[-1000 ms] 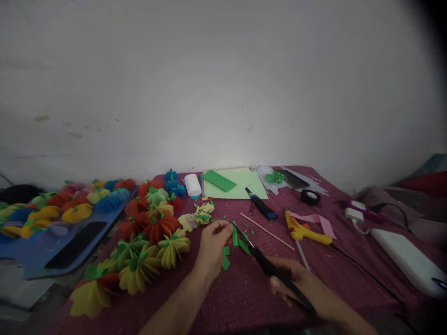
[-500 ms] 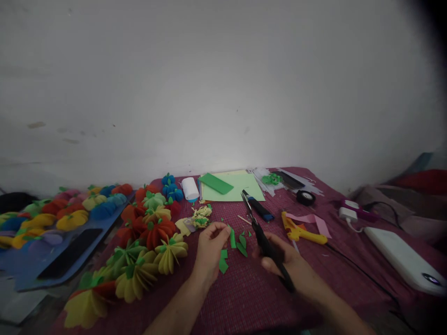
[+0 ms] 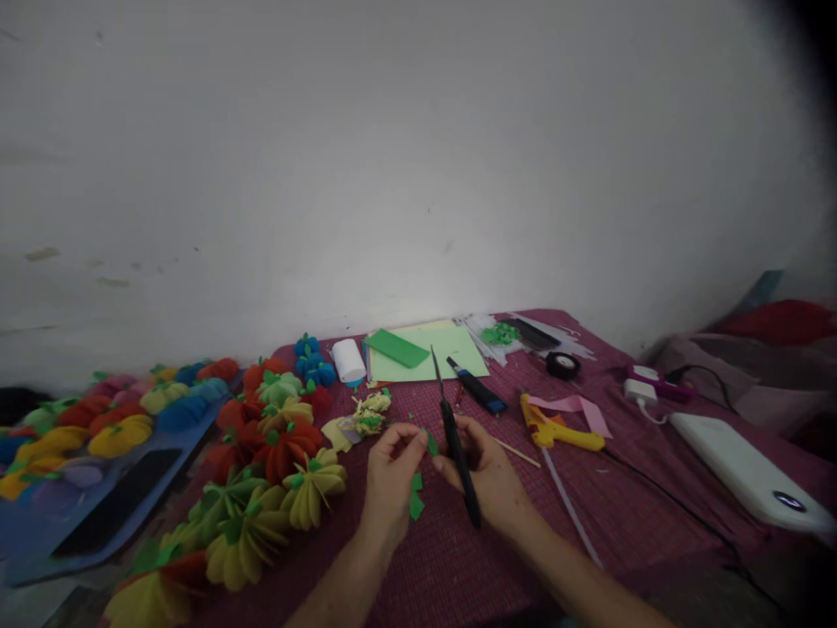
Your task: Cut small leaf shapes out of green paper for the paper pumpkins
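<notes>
My left hand (image 3: 391,478) is closed, with thumb and forefinger pinching a small green paper piece (image 3: 432,444). My right hand (image 3: 495,481) grips black-handled scissors (image 3: 455,447) that stand steeply, blades pointing away toward the wall. The scissors are just right of the green piece, and the right fingertips come close to it. Whether the blades touch the paper I cannot tell. Beneath my left hand, green paper scraps (image 3: 417,504) lie on the maroon cloth (image 3: 451,571). A crumpled pale-yellow bundle (image 3: 371,413) sits beyond that hand.
Paper pumpkins (image 3: 288,445) in several colours fill the left side, more on a blue board (image 3: 39,532). Pale green sheets (image 3: 451,344), a utility knife (image 3: 480,390) and a white roll (image 3: 349,361) lie behind. On the right are a yellow glue gun (image 3: 568,435), black tape (image 3: 562,365) and power bank (image 3: 738,467).
My right hand has brought the scissors leftward, up beside the green piece in my left hand. The scissors now stand more upright. The view has shifted slightly.
</notes>
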`<state>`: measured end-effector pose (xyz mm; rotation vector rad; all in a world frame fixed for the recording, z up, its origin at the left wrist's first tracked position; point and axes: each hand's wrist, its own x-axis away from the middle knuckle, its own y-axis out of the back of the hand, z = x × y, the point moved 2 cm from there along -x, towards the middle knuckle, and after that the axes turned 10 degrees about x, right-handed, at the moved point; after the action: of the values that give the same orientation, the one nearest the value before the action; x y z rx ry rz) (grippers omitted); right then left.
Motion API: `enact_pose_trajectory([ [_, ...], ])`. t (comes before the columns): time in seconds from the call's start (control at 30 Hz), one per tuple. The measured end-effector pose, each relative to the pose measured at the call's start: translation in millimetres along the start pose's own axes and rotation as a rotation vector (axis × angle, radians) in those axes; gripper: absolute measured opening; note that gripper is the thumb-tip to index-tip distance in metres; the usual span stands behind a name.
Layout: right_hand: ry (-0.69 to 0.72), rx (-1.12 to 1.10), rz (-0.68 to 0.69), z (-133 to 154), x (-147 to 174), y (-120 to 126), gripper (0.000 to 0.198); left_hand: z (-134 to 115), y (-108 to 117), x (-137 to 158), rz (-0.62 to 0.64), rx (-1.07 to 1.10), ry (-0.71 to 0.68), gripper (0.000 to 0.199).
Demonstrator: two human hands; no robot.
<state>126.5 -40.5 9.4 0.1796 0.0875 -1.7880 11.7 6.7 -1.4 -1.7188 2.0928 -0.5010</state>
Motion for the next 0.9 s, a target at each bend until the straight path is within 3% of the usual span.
enact_pose_trajectory([
  [0.3,-0.007,-0.002,0.037,4,-1,5,0.042,-4,-2,3,0.054,0.06,0.039,0.021],
  [0.53,0.035,0.025,0.091,1,-1,14,0.04,-2,-4,4,0.135,-0.176,0.031,0.029],
  [0.77,0.047,0.032,0.055,-4,-2,17,0.038,-1,-1,3,0.134,-0.175,-0.012,0.027],
  [0.9,0.046,0.053,0.063,-4,-4,19,0.038,-1,-3,5,0.164,-0.2,0.04,0.023],
])
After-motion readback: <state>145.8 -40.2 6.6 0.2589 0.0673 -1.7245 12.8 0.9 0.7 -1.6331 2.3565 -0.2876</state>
